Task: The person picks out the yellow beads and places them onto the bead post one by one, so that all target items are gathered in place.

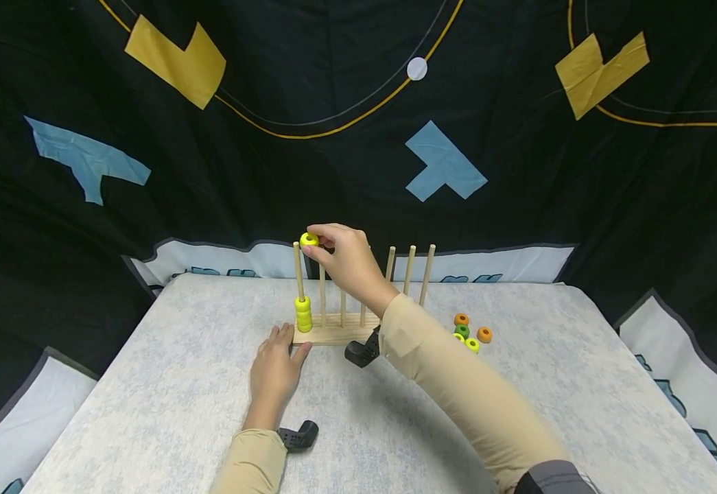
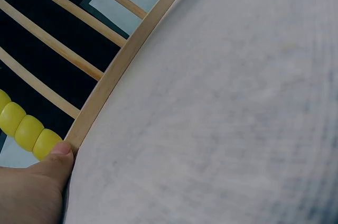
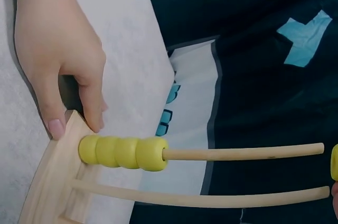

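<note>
Yellow bead [image 1: 309,239] pinched by right hand [image 1: 348,257] near peg [image 1: 298,271]; wooden base [image 1: 333,335] gripped at 9 o'clock end by left hand [image 1: 274,367]; blue cloth marks [image 3: 164,123] unreadable.

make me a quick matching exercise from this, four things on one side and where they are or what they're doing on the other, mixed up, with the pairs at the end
Column 1
1. left hand
2. right hand
3. yellow bead stack
4. green bead

Column 2 (sides as in the head view)
A. on the table, right of the wooden base
B. touching the wooden base's left end
C. threaded on the leftmost peg
D. pinching a raised yellow bead

Pairs: 1-B, 2-D, 3-C, 4-A
</note>
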Demonstrator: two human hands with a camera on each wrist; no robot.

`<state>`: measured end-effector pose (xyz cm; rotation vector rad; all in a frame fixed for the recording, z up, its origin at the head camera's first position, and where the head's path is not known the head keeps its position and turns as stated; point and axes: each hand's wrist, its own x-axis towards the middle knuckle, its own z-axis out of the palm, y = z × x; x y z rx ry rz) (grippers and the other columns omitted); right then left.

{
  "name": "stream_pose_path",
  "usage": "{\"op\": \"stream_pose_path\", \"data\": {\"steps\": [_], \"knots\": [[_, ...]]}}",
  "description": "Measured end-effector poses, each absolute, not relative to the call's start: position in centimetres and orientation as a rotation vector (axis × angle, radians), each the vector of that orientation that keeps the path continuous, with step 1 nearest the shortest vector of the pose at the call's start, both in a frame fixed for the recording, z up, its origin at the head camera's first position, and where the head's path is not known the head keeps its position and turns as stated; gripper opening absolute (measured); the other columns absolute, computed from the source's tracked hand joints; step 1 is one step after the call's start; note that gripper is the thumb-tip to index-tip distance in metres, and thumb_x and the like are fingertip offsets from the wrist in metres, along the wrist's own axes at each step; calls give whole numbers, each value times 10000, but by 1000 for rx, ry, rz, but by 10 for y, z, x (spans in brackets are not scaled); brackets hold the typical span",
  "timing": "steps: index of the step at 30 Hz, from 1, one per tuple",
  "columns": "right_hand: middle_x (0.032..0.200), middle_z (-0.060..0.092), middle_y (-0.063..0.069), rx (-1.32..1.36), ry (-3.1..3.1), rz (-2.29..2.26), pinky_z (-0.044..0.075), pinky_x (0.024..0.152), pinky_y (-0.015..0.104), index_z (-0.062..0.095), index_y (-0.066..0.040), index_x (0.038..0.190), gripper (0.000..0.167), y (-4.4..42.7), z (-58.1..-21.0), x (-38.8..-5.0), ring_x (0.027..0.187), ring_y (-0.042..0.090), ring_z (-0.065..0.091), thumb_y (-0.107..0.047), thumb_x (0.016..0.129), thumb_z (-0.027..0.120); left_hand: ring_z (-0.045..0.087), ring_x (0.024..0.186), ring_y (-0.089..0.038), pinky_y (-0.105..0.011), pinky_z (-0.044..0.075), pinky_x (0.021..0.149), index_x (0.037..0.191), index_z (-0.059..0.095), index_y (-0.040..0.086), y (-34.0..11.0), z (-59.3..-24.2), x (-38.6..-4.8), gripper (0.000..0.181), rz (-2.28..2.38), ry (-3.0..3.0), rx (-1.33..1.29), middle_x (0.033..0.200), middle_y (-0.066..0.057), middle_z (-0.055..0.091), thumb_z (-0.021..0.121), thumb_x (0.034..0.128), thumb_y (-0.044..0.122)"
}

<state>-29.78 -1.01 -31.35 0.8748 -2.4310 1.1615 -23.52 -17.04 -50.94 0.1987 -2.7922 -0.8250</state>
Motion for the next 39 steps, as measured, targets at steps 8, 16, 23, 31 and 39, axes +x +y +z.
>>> {"op": "stream_pose_path", "data": {"steps": [8, 16, 23, 31, 39], "knots": [[1304, 665, 45, 867, -2478, 1124, 548, 935, 171, 648, -102, 1303, 406, -22, -308, -305, 1149, 172, 668, -200, 917, 723, 349, 1466, -379, -586, 334, 1165, 1472, 458, 33, -171, -510, -236, 653, -818, -2790, 191, 1544, -142, 440, 606, 977, 432], [1313, 658, 68, 888, -2507, 1138, 557, 956, 225, 642, -84, 1306, 400, -29, -308, -307, 1183, 193, 660, -195, 927, 708, 339, 1470, -379, -589, 331, 1165, 1474, 455, 32, -171, -509, -236, 649, -812, -2809, 192, 1550, -140, 432, 599, 981, 430], [1311, 666, 50, 894, -2546, 1058, 548, 955, 206, 654, -93, 1294, 388, -31, -309, -309, 1190, 184, 632, -226, 932, 702, 343, 1466, -387, -595, 339, 1157, 1471, 459, 30, -171, -509, -236, 647, -809, -2810, 190, 1551, -145, 430, 598, 982, 431], [1255, 700, 29, 906, -2585, 898, 540, 937, 212, 668, -92, 1277, 382, -33, -309, -309, 1114, 170, 592, -248, 930, 707, 353, 1458, -398, -601, 347, 1150, 1472, 458, 32, -170, -509, -236, 647, -804, -2813, 199, 1550, -147, 430, 600, 981, 430], [1214, 718, 23, 898, -2581, 836, 536, 918, 209, 694, -90, 1245, 383, -32, -310, -309, 1091, 170, 576, -285, 916, 717, 355, 1460, -389, -599, 353, 1148, 1472, 459, 36, -170, -511, -237, 652, -799, -2811, 199, 1547, -144, 437, 605, 977, 435]]}}
